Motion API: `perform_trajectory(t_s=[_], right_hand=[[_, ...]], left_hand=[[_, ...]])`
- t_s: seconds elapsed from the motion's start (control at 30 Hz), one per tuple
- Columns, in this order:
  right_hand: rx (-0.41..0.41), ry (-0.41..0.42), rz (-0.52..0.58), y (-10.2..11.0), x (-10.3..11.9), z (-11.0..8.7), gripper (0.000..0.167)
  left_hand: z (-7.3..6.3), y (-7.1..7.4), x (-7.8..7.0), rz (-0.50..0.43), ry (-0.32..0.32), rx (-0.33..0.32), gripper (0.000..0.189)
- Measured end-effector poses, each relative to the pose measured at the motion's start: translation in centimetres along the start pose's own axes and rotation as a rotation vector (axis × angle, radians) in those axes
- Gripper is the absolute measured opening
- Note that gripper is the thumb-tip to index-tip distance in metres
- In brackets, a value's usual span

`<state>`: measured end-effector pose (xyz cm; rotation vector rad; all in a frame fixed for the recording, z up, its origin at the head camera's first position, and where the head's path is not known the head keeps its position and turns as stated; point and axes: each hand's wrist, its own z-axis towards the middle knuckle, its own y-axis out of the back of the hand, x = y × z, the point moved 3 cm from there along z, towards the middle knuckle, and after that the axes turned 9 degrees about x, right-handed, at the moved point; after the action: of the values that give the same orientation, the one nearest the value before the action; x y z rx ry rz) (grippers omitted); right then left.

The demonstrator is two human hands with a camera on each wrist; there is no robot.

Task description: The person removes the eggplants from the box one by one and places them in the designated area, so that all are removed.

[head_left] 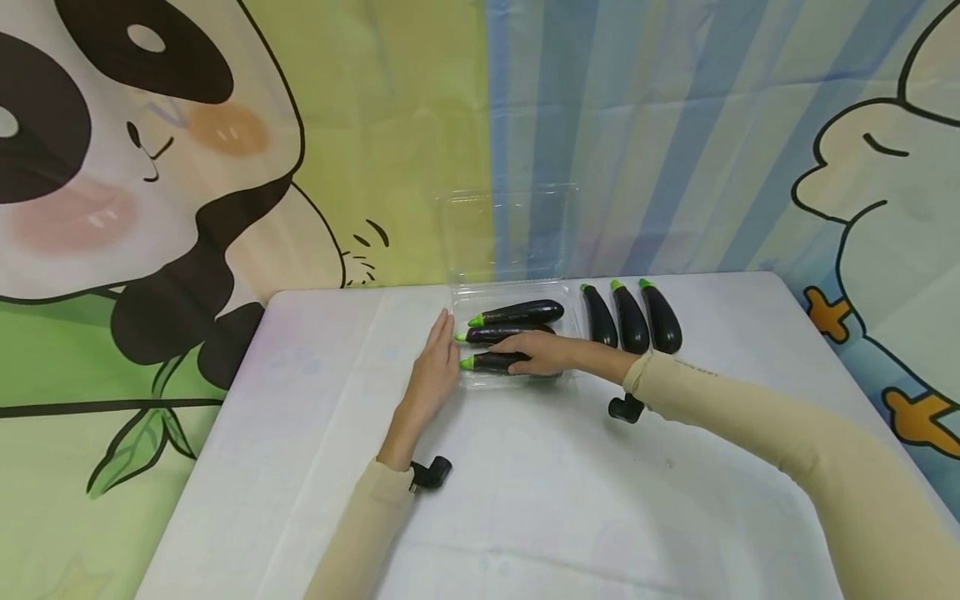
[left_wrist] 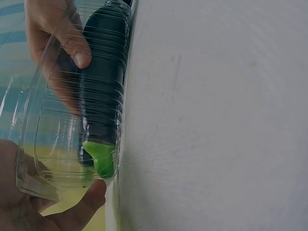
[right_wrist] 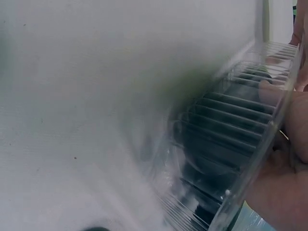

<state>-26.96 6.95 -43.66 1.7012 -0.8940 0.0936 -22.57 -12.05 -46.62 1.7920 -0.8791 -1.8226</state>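
Observation:
A clear plastic clamshell box (head_left: 510,290) lies open on the table, its lid (head_left: 506,237) standing up at the back. Inside it are three dark eggplants with green stems: a back one (head_left: 525,312), a middle one (head_left: 480,334) and a front one (head_left: 491,362). My right hand (head_left: 543,350) reaches into the box and grips the front eggplant; its thumb shows through the clear wall in the left wrist view. With fingers extended, my left hand (head_left: 435,367) rests against the box's left side. In the left wrist view its thumb (left_wrist: 89,202) touches the near corner.
Right of the box, three more eggplants lie side by side: one beside the box (head_left: 600,317), a middle one (head_left: 631,318) and a right one (head_left: 662,317). A white cloth covers the table (head_left: 525,500). A printed cartoon curtain (head_left: 405,125) hangs directly behind it.

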Motion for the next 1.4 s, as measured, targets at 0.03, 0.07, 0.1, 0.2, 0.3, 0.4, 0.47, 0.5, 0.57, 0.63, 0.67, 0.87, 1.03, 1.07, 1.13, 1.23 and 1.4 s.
perform_trajectory(t_s=[0.03,0.07,0.1,0.2,0.3,0.4,0.47,0.5,0.57,0.63,0.67,0.87,1.03,1.07,1.13,1.23,1.4], right_hand=[[-0.002,0.007,0.001,0.0,0.0,0.0,0.05],[-0.006,0.013,-0.002,-0.1,0.1,0.0,0.051],[-0.009,0.016,-0.002,-0.1,0.1,-0.1,0.051],[-0.018,0.02,0.002,-0.1,0.2,-0.2,0.052],[-0.014,0.014,-0.003,-0.1,0.3,-0.2,0.053],[-0.01,0.009,-0.003,-0.1,0.3,-0.2,0.053],[-0.009,0.007,0.004,-0.3,0.3,-0.2,0.052],[-0.011,0.008,0.008,-0.3,0.4,-0.2,0.052],[-0.018,0.004,0.014,-0.4,0.4,-0.1,0.051],[-0.023,-0.005,0.019,-0.4,0.5,0.0,0.051],[-0.025,-0.013,0.024,-0.4,0.5,0.0,0.05],[-0.045,-0.029,0.017,-0.3,0.7,-0.3,0.05],[-0.09,-0.02,-0.049,0.4,1.3,-1.1,0.05],[-0.102,-0.019,-0.064,0.6,1.4,-1.2,0.05],[-0.12,-0.019,-0.088,1.0,1.5,-1.5,0.05],[-0.13,-0.031,-0.073,1.4,1.3,-1.8,0.051],[-0.14,-0.038,-0.034,1.6,0.9,-2.3,0.051]], left_hand=[[0.0,0.0,0.0,0.003,0.001,0.001,0.052],[0.0,0.0,0.0,0.007,0.001,0.001,0.052],[0.0,0.0,0.0,0.009,-0.001,0.001,0.052],[0.0,0.0,0.0,0.009,-0.007,0.0,0.052],[0.0,0.0,0.0,0.008,-0.011,-0.004,0.052],[0.1,-0.1,0.1,0.011,-0.006,-0.001,0.052],[0.0,-0.1,0.2,0.01,-0.004,0.002,0.052],[0.0,-0.1,0.2,0.011,-0.003,0.0,0.052],[0.0,-0.2,0.3,0.006,0.0,-0.001,0.052],[0.0,-0.1,0.3,0.004,0.004,-0.001,0.053],[0.0,-0.1,0.3,0.002,0.005,0.001,0.053],[0.1,-0.1,0.1,-0.01,0.005,0.006,0.053],[0.2,0.0,0.0,-0.001,-0.002,0.004,0.053],[0.2,0.0,0.0,-0.002,-0.003,0.005,0.053],[0.2,0.0,0.0,-0.009,0.002,0.008,0.053],[0.2,0.0,0.1,-0.016,0.009,0.01,0.053],[0.1,0.0,0.0,-0.023,0.005,0.008,0.053]])
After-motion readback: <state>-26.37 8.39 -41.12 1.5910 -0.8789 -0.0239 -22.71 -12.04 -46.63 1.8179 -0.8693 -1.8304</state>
